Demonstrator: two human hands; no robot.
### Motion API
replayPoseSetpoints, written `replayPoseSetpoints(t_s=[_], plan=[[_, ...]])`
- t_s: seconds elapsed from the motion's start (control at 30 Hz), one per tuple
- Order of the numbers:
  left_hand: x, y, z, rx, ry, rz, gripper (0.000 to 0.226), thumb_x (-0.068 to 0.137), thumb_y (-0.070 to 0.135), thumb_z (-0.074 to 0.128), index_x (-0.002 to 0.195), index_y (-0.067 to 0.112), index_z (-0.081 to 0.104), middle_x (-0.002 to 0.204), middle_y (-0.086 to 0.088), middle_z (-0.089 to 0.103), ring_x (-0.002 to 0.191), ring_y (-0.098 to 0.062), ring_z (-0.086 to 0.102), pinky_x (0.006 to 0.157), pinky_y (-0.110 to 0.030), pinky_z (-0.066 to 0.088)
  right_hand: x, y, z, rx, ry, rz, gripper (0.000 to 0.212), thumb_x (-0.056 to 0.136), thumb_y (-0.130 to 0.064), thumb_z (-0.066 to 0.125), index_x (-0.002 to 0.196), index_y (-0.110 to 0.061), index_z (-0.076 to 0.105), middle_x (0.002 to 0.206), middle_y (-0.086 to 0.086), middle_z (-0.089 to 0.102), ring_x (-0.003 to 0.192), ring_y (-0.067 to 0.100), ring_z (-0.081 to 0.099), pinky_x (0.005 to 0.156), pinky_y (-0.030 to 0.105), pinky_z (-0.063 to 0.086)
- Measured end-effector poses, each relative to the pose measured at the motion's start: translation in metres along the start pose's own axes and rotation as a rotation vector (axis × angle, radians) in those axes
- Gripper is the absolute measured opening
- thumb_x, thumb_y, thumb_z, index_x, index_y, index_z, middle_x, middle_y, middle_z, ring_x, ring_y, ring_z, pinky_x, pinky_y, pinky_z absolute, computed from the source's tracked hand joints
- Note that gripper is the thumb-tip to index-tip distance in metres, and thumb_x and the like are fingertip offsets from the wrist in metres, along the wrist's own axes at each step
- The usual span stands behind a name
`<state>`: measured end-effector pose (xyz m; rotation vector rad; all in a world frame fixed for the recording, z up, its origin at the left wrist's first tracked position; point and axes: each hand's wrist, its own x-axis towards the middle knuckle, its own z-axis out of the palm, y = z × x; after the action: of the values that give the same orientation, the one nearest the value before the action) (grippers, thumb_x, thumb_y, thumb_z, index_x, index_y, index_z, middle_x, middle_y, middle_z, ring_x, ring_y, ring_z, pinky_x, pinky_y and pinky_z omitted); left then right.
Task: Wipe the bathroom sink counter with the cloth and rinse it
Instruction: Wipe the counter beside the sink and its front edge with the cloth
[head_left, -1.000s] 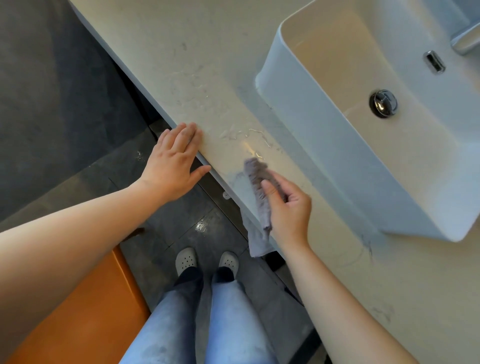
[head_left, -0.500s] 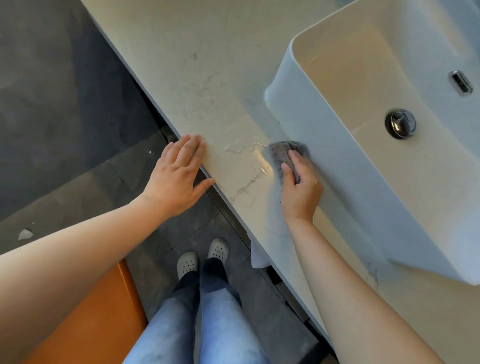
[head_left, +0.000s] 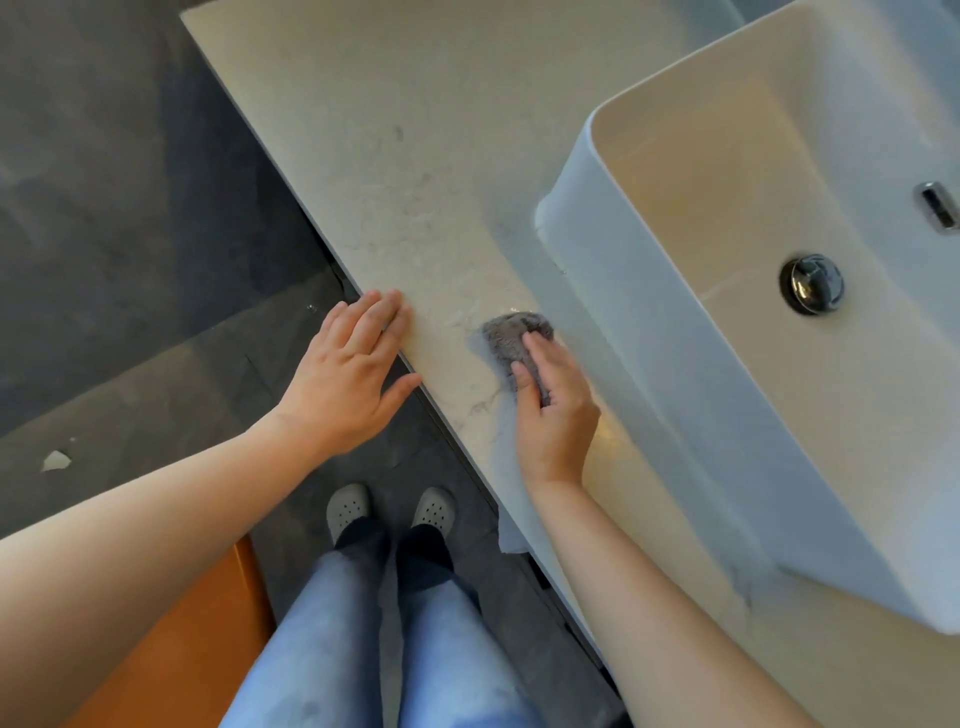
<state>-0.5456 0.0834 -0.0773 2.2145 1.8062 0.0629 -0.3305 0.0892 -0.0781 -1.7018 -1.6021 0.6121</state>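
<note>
View: head camera, looking down
Left hand (head_left: 348, 384): open and flat, fingers straight, resting on the front edge of the desk (head_left: 389, 130), centre-left of frame.
Right hand (head_left: 556, 415): presses down on the cloth (head_left: 511, 338), which is bunched and nipped between thumb and forefinger.
Cloth position: grey wad on the desk at mid-frame, between the left hand and the outer wall of the sink (head_left: 649, 322), near both.
Desk surface: wet streaks (head_left: 483, 405) beside the cloth, toward the front edge.
Risk 1: a wad this small covers little per pass, so smears and streaks are likely to be left behind.
Risk 2: a stroke toward the front edge could push water onto the floor by the shoes (head_left: 347, 510), a slip hazard.
Risk 3: knuckles may knock the sink wall on a rightward stroke.
Risk 4: the strip hard against the sink base is easy to miss.
Unclear: pale scrap (head_left: 511, 538) hanging under the desk edge; cannot tell what it is.
Writing/brands: none legible on the sink, drain plug (head_left: 811, 284) or cloth.
</note>
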Motion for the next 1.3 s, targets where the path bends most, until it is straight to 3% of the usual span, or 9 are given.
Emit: replayPoseSetpoints(t_s=[0.17,0.33,0.43,0.53,0.73,0.9,1.03,1.2,1.3], plan=[[0.002,-0.016,-0.011,0.015,-0.028,0.101,0.067,0.092,0.05,0.029,0.144,0.008,0.034,0.148,-0.011,0.036,0.138,-0.029,0.03,0.116,-0.047,0.017,-0.037,-0.017,0.013,0.012,-0.065,-0.019,0.03,0.086,-0.012,0.063,0.116,-0.011,0.068,0.12,-0.005,0.064,0.12,0.011,0.053,0.108,0.021,0.036],[0.007,-0.035,-0.022,-0.009,-0.057,0.199,0.063,0.093,0.047,0.03,0.144,0.012,0.038,0.146,-0.006,0.039,0.134,-0.026,0.036,0.116,-0.046,0.017,-0.059,-0.033,0.011,0.122,-0.096,0.079,0.03,0.084,-0.01,0.066,0.112,-0.016,0.07,0.116,-0.01,0.064,0.113,0.009,0.06,0.101,0.029,0.045],[0.009,-0.039,-0.026,-0.02,-0.066,0.22,0.061,0.093,0.047,0.03,0.142,0.012,0.041,0.144,-0.005,0.04,0.132,-0.024,0.038,0.117,-0.044,0.017,-0.063,-0.052,0.002,0.338,-0.174,0.301,0.032,0.085,-0.006,0.066,0.107,-0.029,0.069,0.109,-0.011,0.069,0.106,0.003,0.064,0.095,0.026,0.049],[0.011,-0.04,-0.029,-0.038,-0.047,0.222,0.059,0.093,0.046,0.032,0.138,0.011,0.046,0.14,-0.006,0.044,0.127,-0.024,0.041,0.116,-0.04,0.018,-0.045,-0.066,-0.014,0.464,-0.054,0.426,0.032,0.086,-0.001,0.065,0.104,-0.027,0.068,0.103,-0.012,0.07,0.101,0.001,0.065,0.09,0.017,0.049],[0.02,-0.042,-0.03,-0.049,-0.034,0.213,0.057,0.091,0.045,0.035,0.13,0.008,0.053,0.138,-0.012,0.045,0.132,-0.032,0.035,0.109,-0.043,0.032,0.024,-0.041,-0.031,0.099,0.167,0.206,0.03,0.089,-0.015,0.064,0.119,-0.013,0.066,0.114,-0.006,0.067,0.105,-0.001,0.062,0.093,0.013,0.045],[0.03,-0.052,-0.028,-0.089,0.034,0.098,0.061,0.092,0.044,0.043,0.135,0.001,0.045,0.146,-0.016,0.037,0.14,-0.033,0.024,0.115,-0.042,0.022,0.051,-0.011,-0.003,-0.13,0.161,0.144,0.031,0.087,-0.011,0.063,0.118,-0.006,0.067,0.116,0.009,0.068,0.11,0.024,0.061,0.097,0.023,0.042],[0.037,-0.057,-0.029,-0.117,0.101,0.079,0.067,0.092,0.046,0.04,0.141,0.001,0.037,0.15,-0.015,0.031,0.143,-0.03,0.019,0.116,-0.039,0.016,0.054,-0.012,0.012,-0.061,0.174,0.14,0.032,0.089,-0.012,0.063,0.12,-0.007,0.065,0.121,0.007,0.066,0.114,0.018,0.06,0.099,0.018,0.04],[0.038,-0.061,-0.021,-0.078,-0.013,0.001,0.087,0.089,0.063,0.028,0.15,0.008,0.0,0.158,-0.008,-0.008,0.144,-0.021,-0.013,0.118,-0.036,-0.001,0.07,-0.012,0.022,-0.084,0.161,0.078,0.031,0.089,-0.014,0.063,0.119,-0.008,0.066,0.117,0.005,0.068,0.109,0.016,0.062,0.096,0.016,0.041],[0.038,-0.062,-0.019,-0.078,-0.027,0.011,0.087,0.089,0.064,0.026,0.15,0.01,-0.004,0.157,-0.006,-0.013,0.144,-0.02,-0.017,0.119,-0.039,0.0,0.07,-0.015,0.026,-0.058,0.197,0.137,0.031,0.088,-0.015,0.062,0.119,-0.01,0.066,0.117,0.004,0.068,0.109,0.016,0.063,0.094,0.013,0.04]])
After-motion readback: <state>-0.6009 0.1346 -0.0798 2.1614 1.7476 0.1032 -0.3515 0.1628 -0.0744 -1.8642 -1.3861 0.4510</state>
